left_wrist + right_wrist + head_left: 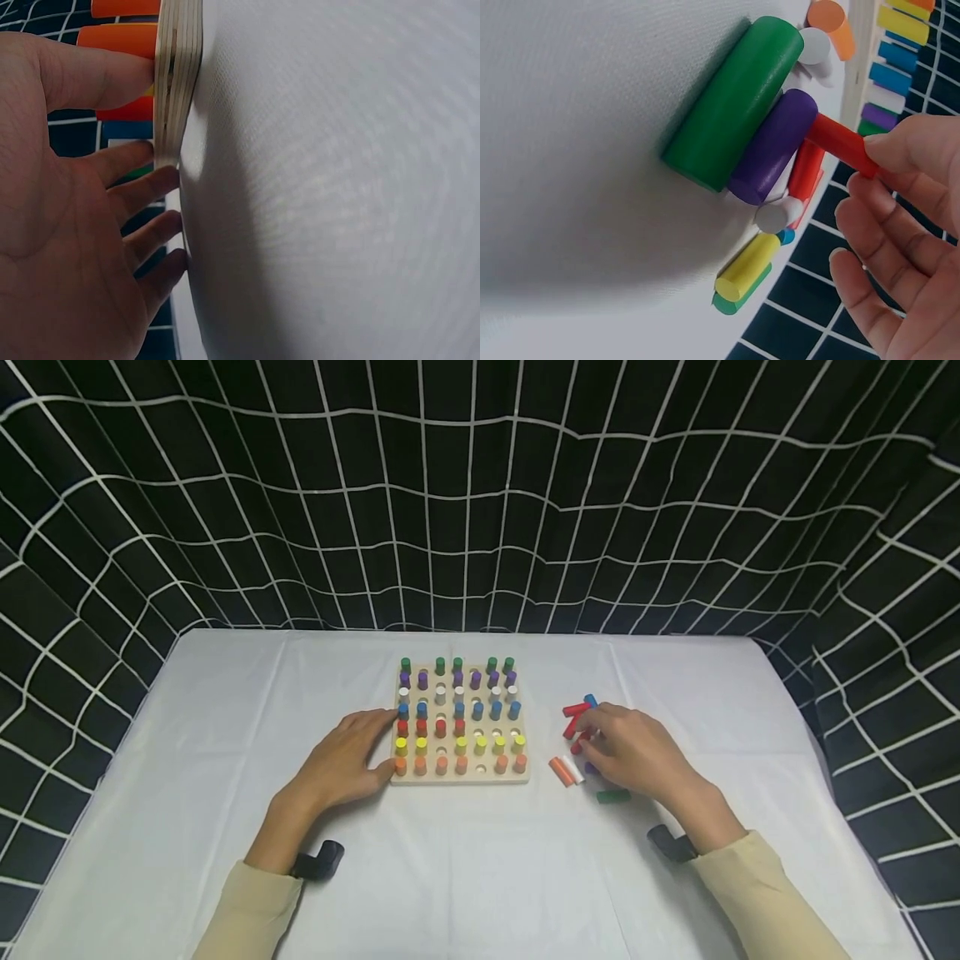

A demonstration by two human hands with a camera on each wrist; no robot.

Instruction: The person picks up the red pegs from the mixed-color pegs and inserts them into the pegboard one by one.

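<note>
- Red peg: it is to the right of the pegboard, among loose pegs, with one end pinched between thumb and forefinger of the right hand. Whether it is clear of the cloth, I cannot tell. Held so near its end, it could swivel or slip.
- Purple peg and green peg: they lie side by side near the pinched one; being round, they could roll if a knuckle brushes them.
- Standing pegs: set close together, so a hand passing low might knock one askew.
- Left hand: relaxed fingers rest against the board's left edge, not wrapped round it. Uneven pressure there could slide the board across the white cloth.
</note>
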